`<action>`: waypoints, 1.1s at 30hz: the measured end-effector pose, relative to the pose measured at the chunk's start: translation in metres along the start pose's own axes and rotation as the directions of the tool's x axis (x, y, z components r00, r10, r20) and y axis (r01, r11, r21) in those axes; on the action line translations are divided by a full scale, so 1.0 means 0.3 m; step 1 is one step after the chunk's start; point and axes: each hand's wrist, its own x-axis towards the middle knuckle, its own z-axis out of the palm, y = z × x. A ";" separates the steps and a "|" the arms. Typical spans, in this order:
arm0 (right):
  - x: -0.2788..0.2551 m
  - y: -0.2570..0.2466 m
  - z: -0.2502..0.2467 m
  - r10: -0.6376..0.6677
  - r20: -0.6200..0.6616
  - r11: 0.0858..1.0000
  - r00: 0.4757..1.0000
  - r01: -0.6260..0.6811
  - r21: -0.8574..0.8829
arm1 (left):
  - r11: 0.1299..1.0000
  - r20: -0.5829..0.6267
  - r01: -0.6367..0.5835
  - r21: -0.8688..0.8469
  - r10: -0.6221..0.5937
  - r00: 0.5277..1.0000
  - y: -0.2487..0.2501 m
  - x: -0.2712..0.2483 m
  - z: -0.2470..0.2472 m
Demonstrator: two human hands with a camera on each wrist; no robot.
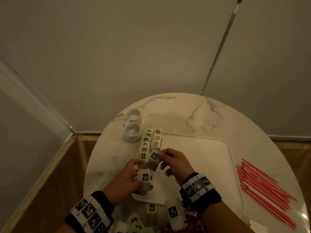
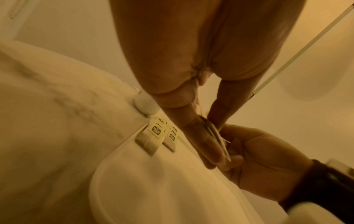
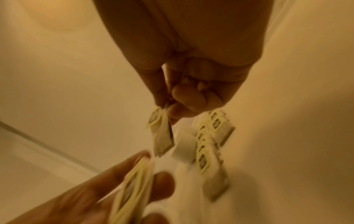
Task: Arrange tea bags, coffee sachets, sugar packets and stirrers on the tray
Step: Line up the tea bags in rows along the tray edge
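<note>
One tea bag [image 1: 152,160] hangs in the air above the left edge of the tray [image 1: 210,157], near the front end of the second row of tea bags [image 1: 156,138]. The right hand [image 1: 176,161] pinches it at its top corner between thumb and forefinger, so the bag hangs below the grip and a little to the left, its long axis tilted. The free place at the front end of that row lies directly under it, so I judge this hand only needs to lower it there. The left hand [image 1: 127,180], just beside, holds a small stack of tea bags [image 1: 145,179] with curled fingers, above the front left corner of the tray. Red stirrers [image 1: 262,189] lie on the table [image 1: 185,113], at its right edge.
</note>
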 end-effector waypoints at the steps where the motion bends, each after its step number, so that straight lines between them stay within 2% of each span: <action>1: 0.021 0.003 -0.010 0.006 -0.046 1.000 0.999 -0.007 -0.009 | 1.000 -0.015 0.004 0.002 -0.004 1.000 -0.004 0.000 0.000; 3: 0.067 0.015 -0.028 0.033 -0.098 0.998 0.995 -0.038 -0.052 | 1.000 -0.033 0.011 0.001 -0.011 0.999 -0.015 0.000 -0.002; 9: 0.186 0.056 -0.026 0.110 -0.146 0.954 0.983 -0.145 -0.263 | 1.000 -0.073 0.012 0.025 -0.011 0.997 -0.033 -0.005 -0.006; 13: 0.256 0.071 -0.010 0.048 -0.175 0.878 0.983 -0.125 -0.462 | 0.999 -0.070 0.031 0.015 -0.030 0.997 -0.033 -0.006 -0.011; 16: 0.295 0.069 0.004 0.014 -0.191 0.827 0.982 -0.118 -0.549 | 0.999 -0.075 0.032 0.016 -0.031 0.997 -0.027 -0.006 -0.019; 26: 0.352 0.066 0.009 -0.039 -0.248 0.773 0.968 -0.128 -0.622 | 0.999 -0.095 0.017 0.050 -0.012 0.995 -0.014 0.001 -0.063; 33: 0.327 0.051 -0.002 -0.096 -0.305 0.819 0.947 -0.099 -0.565 | 0.999 -0.100 0.001 0.040 0.003 0.995 -0.003 0.009 -0.066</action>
